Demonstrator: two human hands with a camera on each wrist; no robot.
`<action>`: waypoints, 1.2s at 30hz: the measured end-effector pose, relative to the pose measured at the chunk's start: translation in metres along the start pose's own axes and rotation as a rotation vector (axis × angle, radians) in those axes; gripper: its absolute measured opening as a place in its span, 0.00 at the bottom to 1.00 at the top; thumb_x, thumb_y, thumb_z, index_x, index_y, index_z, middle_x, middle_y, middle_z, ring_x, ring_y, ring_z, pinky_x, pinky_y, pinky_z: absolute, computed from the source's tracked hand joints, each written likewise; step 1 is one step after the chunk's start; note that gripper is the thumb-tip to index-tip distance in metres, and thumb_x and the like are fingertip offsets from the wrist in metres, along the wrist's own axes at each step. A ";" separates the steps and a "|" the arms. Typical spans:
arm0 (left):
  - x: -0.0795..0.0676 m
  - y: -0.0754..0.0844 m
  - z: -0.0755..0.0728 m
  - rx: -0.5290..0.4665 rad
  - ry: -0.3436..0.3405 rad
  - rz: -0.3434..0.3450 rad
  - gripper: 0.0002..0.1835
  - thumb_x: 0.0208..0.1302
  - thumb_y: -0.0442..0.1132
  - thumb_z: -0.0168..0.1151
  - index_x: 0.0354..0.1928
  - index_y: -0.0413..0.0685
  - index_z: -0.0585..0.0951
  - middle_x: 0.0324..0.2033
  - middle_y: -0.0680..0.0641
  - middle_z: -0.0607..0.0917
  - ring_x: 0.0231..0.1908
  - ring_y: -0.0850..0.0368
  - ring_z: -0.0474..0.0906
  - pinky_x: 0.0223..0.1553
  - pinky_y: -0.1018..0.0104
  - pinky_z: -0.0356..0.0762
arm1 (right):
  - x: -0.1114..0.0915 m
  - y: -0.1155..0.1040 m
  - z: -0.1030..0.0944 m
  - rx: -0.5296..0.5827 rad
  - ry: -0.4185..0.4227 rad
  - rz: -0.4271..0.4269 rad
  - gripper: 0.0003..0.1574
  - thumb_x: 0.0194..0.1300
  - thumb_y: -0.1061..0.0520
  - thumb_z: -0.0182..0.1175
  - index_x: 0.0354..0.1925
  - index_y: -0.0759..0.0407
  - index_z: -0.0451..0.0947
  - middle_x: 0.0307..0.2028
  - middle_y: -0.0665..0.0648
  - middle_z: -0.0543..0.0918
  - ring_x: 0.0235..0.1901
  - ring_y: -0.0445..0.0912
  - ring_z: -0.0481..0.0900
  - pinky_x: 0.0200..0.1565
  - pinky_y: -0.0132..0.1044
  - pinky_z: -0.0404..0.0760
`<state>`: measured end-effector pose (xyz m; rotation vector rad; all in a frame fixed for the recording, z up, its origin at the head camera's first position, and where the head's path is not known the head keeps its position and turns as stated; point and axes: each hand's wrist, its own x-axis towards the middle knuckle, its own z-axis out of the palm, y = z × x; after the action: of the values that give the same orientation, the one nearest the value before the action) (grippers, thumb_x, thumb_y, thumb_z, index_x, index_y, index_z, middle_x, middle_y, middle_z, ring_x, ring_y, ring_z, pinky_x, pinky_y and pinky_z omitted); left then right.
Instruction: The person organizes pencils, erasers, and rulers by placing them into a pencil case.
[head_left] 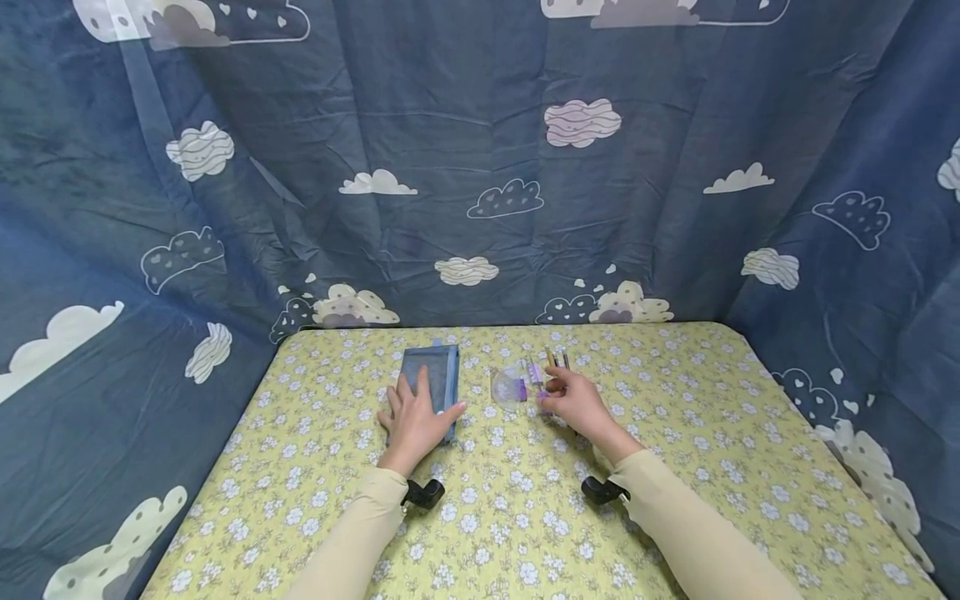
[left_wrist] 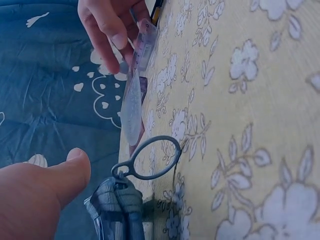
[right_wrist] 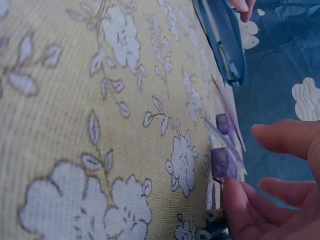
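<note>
A blue zip pouch with a mesh front (head_left: 420, 363) lies flat on the left, and my left hand (head_left: 417, 419) rests on it with fingers spread. Its zip end and ring pull (left_wrist: 150, 159) show in the left wrist view. On the right, my right hand (head_left: 577, 404) reaches down, thumb and fingers apart, fingertips at a small purple block (right_wrist: 223, 163). Another purple block (right_wrist: 224, 123) sits beside it. A clear protractor (head_left: 504, 388) lies between the hands, and a clear ruler (left_wrist: 146, 47) is near the right fingers. Pencils (head_left: 557, 358) lie just beyond that hand.
A yellow flowered cloth (head_left: 510, 517) covers the table. Blue curtains with clouds (head_left: 465, 225) hang behind and at both sides of it. A black wrist camera (head_left: 426, 493) sits on the left wrist and another (head_left: 602, 490) on the right.
</note>
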<state>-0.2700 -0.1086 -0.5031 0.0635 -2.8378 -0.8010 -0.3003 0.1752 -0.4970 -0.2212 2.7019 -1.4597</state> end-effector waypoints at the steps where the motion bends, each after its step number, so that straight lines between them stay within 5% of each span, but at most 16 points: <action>1: 0.000 0.000 0.000 0.001 0.000 -0.005 0.53 0.47 0.72 0.55 0.70 0.57 0.47 0.67 0.32 0.46 0.64 0.29 0.37 0.49 0.25 0.40 | 0.001 0.000 0.001 -0.006 0.002 -0.002 0.41 0.55 0.56 0.64 0.65 0.57 0.60 0.49 0.62 0.74 0.44 0.50 0.72 0.37 0.41 0.76; 20: 0.003 0.008 0.005 -0.046 -0.023 -0.026 0.51 0.46 0.64 0.64 0.70 0.60 0.50 0.66 0.32 0.48 0.63 0.29 0.41 0.48 0.24 0.40 | 0.013 0.005 0.014 -0.014 0.042 -0.010 0.36 0.51 0.62 0.66 0.59 0.55 0.69 0.42 0.58 0.78 0.37 0.47 0.75 0.30 0.37 0.77; 36: 0.008 0.008 0.002 -0.187 0.045 -0.073 0.41 0.48 0.50 0.64 0.66 0.62 0.59 0.65 0.38 0.54 0.63 0.33 0.47 0.47 0.24 0.40 | 0.020 0.005 0.013 -0.003 0.020 0.007 0.26 0.53 0.63 0.65 0.52 0.56 0.76 0.43 0.55 0.80 0.41 0.46 0.77 0.35 0.37 0.78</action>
<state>-0.2783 -0.1010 -0.4991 0.1565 -2.7183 -1.0623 -0.3187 0.1639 -0.5084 -0.1981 2.7176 -1.4639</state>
